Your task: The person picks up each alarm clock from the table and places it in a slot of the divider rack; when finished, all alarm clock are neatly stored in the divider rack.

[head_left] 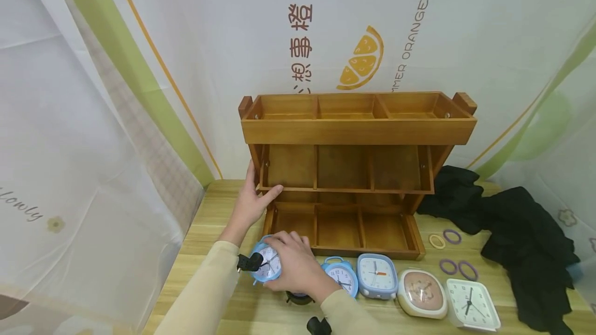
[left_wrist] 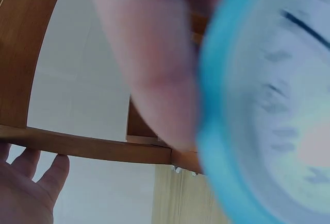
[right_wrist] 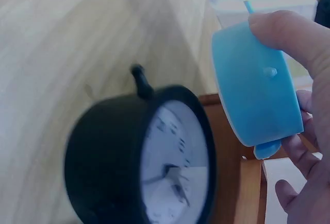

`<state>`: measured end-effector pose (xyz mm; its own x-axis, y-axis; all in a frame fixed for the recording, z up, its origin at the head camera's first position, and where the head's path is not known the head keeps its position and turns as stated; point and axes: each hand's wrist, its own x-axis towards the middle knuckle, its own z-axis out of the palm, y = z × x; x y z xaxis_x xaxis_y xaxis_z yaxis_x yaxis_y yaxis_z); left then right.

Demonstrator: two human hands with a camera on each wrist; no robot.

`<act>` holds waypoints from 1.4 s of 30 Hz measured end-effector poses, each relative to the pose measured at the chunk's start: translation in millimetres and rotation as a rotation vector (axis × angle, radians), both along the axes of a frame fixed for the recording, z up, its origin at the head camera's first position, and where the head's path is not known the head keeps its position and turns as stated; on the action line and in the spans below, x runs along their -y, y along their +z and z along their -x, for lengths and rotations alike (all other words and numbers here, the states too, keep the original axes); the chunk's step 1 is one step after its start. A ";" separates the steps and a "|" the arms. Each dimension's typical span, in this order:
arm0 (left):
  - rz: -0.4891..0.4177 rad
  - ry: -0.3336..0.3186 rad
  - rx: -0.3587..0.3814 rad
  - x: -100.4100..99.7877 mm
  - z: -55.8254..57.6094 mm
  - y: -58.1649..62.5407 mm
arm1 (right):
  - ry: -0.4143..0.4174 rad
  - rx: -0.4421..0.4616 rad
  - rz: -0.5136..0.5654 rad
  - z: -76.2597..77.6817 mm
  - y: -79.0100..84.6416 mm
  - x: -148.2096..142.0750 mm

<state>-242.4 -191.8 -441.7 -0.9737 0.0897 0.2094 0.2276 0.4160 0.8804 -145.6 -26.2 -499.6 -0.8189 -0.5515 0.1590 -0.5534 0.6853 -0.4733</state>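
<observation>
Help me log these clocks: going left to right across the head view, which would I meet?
Held blue clock, mostly hidden black clock, second round blue clock, square blue clock, cream clock, white clock.

The bench [head_left: 205,221] left a narrow lane between the left sleeve [head_left: 205,286] and the curtain [head_left: 116,195]. A row of clocks [head_left: 377,275] and the right hand [head_left: 298,262] obstructed the front of the bottom tray [head_left: 336,226]; black cloth [head_left: 526,247] crowded its right. The top tray [head_left: 358,132] was open from above.

Head view fwd/down, wrist views v. close, all sharing held blue clock [head_left: 272,269]
</observation>
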 end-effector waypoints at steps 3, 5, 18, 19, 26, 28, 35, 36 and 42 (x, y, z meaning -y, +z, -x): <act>0.006 0.008 -0.001 -0.9 0.7 0.4 | -0.017 0.040 0.065 7.0 6.3 -8.6; 0.003 0.009 -0.005 -0.7 1.0 0.0 | -0.029 0.067 0.109 12.6 10.1 -14.2; -0.028 0.005 -0.019 -1.3 6.4 -2.2 | -0.094 0.113 0.179 51.5 17.0 -43.0; -0.031 0.007 -0.015 -1.5 6.9 -2.4 | -0.095 0.108 0.177 54.4 15.1 -43.8; -0.105 -0.014 -0.011 -2.1 6.8 -4.3 | -0.087 0.086 0.202 72.1 0.4 -47.2; -0.125 -0.021 -0.016 -1.9 7.6 -4.9 | -0.082 0.088 0.203 75.5 0.0 -47.3; -0.138 -0.034 -0.025 -1.4 8.5 -6.6 | -0.067 0.078 0.191 86.2 -1.8 -47.3; -0.144 -0.038 -0.030 -1.6 8.8 -6.7 | -0.070 0.081 0.185 87.5 -2.5 -47.3; -0.162 -0.035 -0.031 -2.3 8.1 -6.2 | -0.099 0.097 0.145 93.7 -9.7 -46.8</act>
<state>-250.5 -189.5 -447.9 -0.9635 0.0864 0.2536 0.2675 0.2608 0.9276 -239.2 20.6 -509.3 -0.8835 -0.4445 0.1481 -0.4334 0.6552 -0.6188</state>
